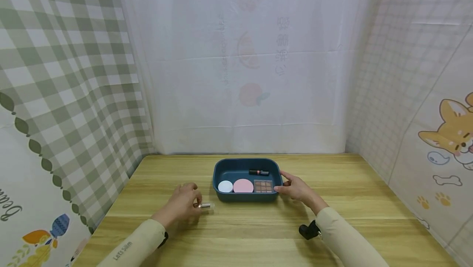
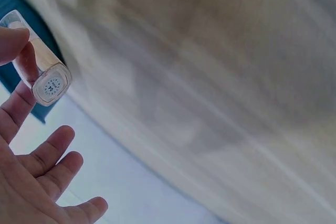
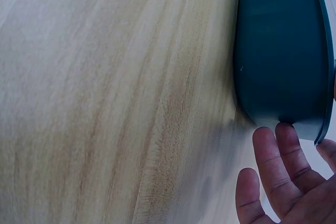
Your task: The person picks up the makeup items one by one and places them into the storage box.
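My left hand [image 1: 181, 202] pinches a small clear cosmetic bottle [image 1: 205, 206] between thumb and index finger, just left of and in front of the blue box. In the left wrist view, the bottle [image 2: 51, 72] has beige content and a round sticker on its base; the other fingers spread loosely below. My right hand [image 1: 297, 189] holds the right end of the dark blue box [image 1: 240, 197], thumb over the rim and fingers against the outer wall [image 3: 283, 51]. Inside lie a white round item [image 1: 225, 186], a pink round item [image 1: 243, 186], an eyeshadow palette [image 1: 263, 186] and a dark tube [image 1: 258, 172].
The wooden table [image 1: 240, 234] extends around the box. A white curtain [image 1: 236, 107] hangs behind it, with a checked cloth [image 1: 92, 74] at the left and a printed cloth [image 1: 417, 135] at the right. A black device [image 1: 309, 231] sits at my right wrist.
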The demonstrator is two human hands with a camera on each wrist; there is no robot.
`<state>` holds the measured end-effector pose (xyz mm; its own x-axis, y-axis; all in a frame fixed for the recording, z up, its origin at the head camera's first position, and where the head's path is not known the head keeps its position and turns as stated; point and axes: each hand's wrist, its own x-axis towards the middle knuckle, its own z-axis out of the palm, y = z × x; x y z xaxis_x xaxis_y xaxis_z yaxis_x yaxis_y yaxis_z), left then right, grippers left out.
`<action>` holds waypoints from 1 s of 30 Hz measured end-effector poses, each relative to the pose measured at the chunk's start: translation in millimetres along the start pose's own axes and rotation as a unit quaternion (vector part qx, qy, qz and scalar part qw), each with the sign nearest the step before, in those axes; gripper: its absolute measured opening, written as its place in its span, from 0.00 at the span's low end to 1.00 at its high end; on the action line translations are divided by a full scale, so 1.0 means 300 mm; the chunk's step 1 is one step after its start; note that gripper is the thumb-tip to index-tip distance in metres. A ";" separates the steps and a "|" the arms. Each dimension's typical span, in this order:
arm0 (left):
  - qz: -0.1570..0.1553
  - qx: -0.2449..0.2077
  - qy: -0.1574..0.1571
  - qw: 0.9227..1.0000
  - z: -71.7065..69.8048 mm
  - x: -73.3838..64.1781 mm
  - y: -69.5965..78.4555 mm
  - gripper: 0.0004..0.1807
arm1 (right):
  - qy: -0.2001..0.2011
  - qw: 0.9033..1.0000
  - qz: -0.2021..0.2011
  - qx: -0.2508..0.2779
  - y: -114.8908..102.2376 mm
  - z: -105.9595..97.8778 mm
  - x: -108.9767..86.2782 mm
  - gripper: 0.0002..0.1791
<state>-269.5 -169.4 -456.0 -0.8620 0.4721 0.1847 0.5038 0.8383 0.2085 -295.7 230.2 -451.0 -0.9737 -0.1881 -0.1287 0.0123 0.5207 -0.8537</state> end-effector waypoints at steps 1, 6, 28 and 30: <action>-0.003 -0.001 0.002 1.000 -0.008 0.003 -0.002 0.14 | -0.001 1.000 0.000 -0.003 0.000 0.000 0.002 0.43; -0.017 -0.019 0.015 1.000 -0.049 0.022 -0.011 0.14 | 0.000 1.000 0.002 -0.006 -0.003 0.000 0.003 0.43; -0.010 -0.074 0.017 0.997 -0.106 0.241 0.063 0.08 | 0.000 1.000 -0.008 -0.008 0.001 -0.001 -0.001 0.43; -0.010 -0.080 0.014 0.997 -0.100 0.261 0.071 0.08 | 0.001 1.000 -0.007 -0.010 0.003 -0.001 -0.001 0.43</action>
<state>-324.4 -122.7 -408.3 -0.8715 0.4453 0.2054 0.4904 0.7925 0.3625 -295.6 230.9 -451.7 -0.9741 -0.1937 -0.1167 -0.0050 0.5342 -0.8453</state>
